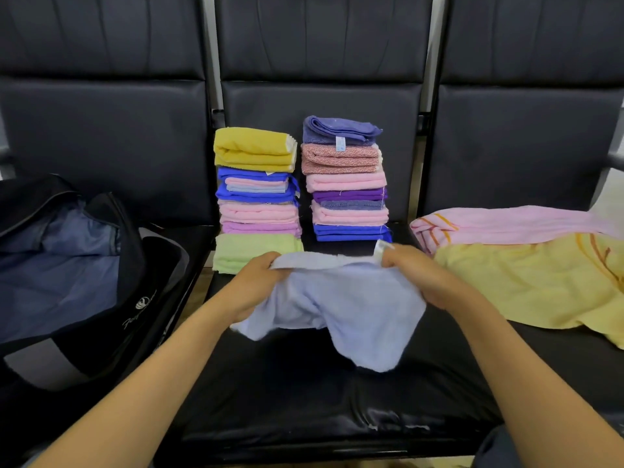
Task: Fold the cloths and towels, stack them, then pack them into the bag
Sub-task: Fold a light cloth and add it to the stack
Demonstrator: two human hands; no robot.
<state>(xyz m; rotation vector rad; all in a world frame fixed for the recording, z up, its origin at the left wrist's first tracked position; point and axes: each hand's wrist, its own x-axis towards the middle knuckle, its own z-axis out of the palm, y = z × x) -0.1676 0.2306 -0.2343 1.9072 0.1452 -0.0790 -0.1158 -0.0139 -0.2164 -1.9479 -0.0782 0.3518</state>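
A pale blue cloth [351, 305] hangs loose over the middle seat, held by its top edge. My left hand [256, 282] grips its left corner and my right hand [422, 282] grips the right corner, where a white label sticks up. Behind it stand two piles of folded cloths: the left stack [258, 197] topped by a yellow towel, the right stack [346, 184] topped by a blue-violet one. An open black bag [84, 265] with blue lining sits on the left seat.
An unfolded yellow towel [540, 282] and a pink towel [506, 224] lie spread on the right seat. The black padded seat [304, 400] extends in front of the cloth. Seat backs rise behind the stacks.
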